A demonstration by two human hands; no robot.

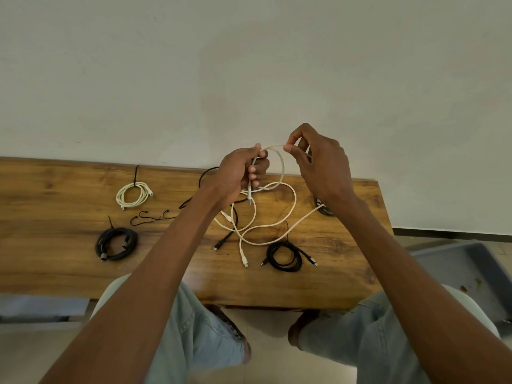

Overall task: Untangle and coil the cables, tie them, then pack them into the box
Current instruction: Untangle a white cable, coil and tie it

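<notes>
White cable [279, 164] is mid-coil, first loop pinched between both closed hands, left hand [241, 176] and right hand [318, 164], so next comes gathering the slack below.

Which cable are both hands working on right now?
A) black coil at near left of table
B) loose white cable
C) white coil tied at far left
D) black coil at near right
B: the left hand and right hand both pinch the loose white cable, forming a loop above the wooden table; the tied white coil and both black coils lie untouched.
</notes>
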